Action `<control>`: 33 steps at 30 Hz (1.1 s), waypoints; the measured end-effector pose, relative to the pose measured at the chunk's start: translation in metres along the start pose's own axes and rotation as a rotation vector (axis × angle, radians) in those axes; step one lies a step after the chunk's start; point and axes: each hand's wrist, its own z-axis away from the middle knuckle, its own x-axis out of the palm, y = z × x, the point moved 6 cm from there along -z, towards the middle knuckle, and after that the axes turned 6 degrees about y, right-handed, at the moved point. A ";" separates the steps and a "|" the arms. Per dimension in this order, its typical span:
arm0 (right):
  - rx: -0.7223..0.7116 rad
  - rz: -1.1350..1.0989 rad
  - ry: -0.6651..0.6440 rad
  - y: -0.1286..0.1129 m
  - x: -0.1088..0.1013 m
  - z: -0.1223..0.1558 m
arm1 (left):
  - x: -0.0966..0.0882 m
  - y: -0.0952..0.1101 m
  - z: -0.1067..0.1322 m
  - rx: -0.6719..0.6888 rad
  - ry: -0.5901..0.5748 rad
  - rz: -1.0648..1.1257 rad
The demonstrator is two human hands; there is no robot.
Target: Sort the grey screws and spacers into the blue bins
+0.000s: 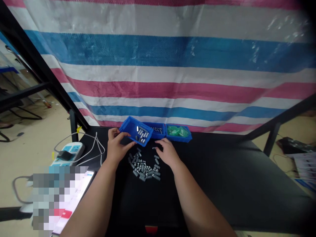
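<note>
My left hand [116, 144] grips the near edge of a small blue bin [136, 130] and holds it tipped toward me, with a few grey metal cylinders still inside. A pile of the same grey metal cylinders [144, 166] lies on the black table [222, 177] just below the bin. My right hand [166, 151] rests palm down at the pile's right edge, fingers stretched out over the loose pieces and holding nothing.
Behind stand a second blue bin [158, 130] with metal parts and a third [179, 132] with green pieces. A white power strip [70, 152] with cables lies at the left, a phone [74, 197] at the table's near left. A striped tarp [172, 65] hangs behind.
</note>
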 end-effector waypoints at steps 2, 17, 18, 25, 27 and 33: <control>0.025 0.070 -0.079 0.006 0.012 0.003 | -0.001 0.001 -0.001 0.006 0.011 0.001; -0.204 -0.193 0.316 -0.055 -0.028 0.003 | 0.012 0.017 0.006 0.127 -0.113 0.043; -0.215 -0.174 0.306 -0.057 -0.027 0.003 | 0.012 0.018 0.007 0.129 -0.111 0.043; 0.019 -0.086 0.085 -0.014 -0.020 -0.003 | 0.003 0.002 0.002 0.012 -0.014 -0.041; 0.038 -0.038 -0.163 -0.005 -0.006 0.001 | 0.000 -0.002 0.001 -0.007 0.015 -0.059; 0.008 0.017 -0.322 -0.004 0.004 0.011 | 0.000 -0.002 0.001 0.002 0.024 -0.056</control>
